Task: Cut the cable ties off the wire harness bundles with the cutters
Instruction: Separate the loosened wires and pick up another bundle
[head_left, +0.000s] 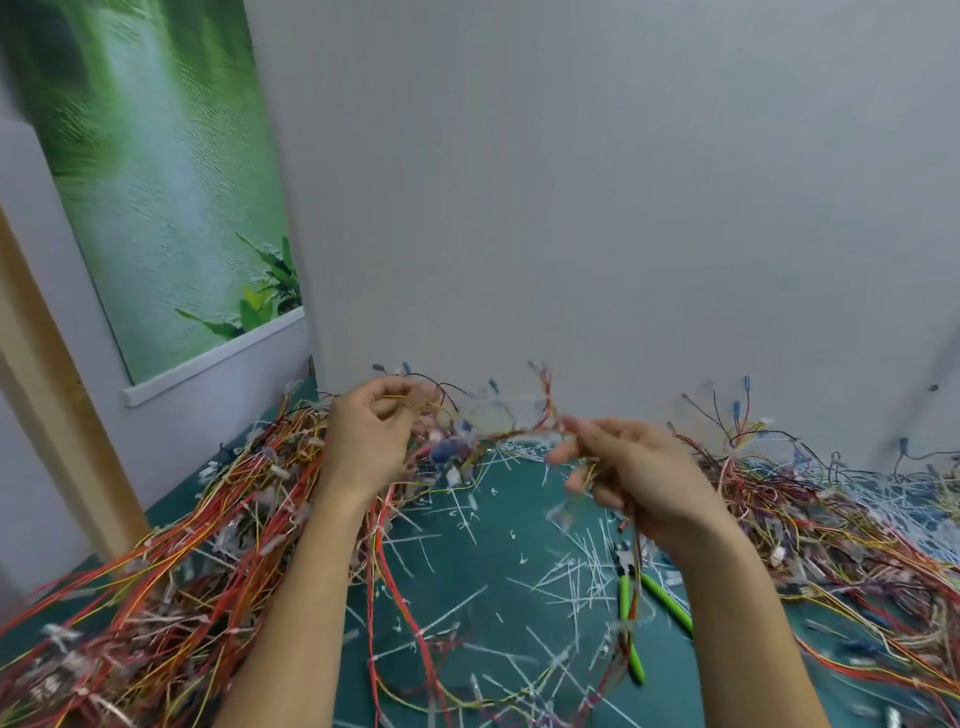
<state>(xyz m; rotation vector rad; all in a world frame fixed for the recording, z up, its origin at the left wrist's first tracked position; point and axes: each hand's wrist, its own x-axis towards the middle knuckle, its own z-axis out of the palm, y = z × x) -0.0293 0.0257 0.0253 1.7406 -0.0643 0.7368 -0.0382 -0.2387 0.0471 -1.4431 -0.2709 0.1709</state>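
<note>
While the cutters (624, 597) lie on the mat (447, 551), we note left hand (366, 441) and right hand (639, 478) each curled round one harness (524, 430) strung between them.

right hand (639, 483) motion-blurred; cutters (624, 597) partly hidden behind held wires (548, 405); harness piles (182, 571) cut off by edges.

No writing, brand, number or sign can be read anywhere in the view. The small pale tags (58, 632) tied along the thin red, orange and yellow wires (208, 525), at the lower left and right of the frame, are too blurred to show any print.
</note>
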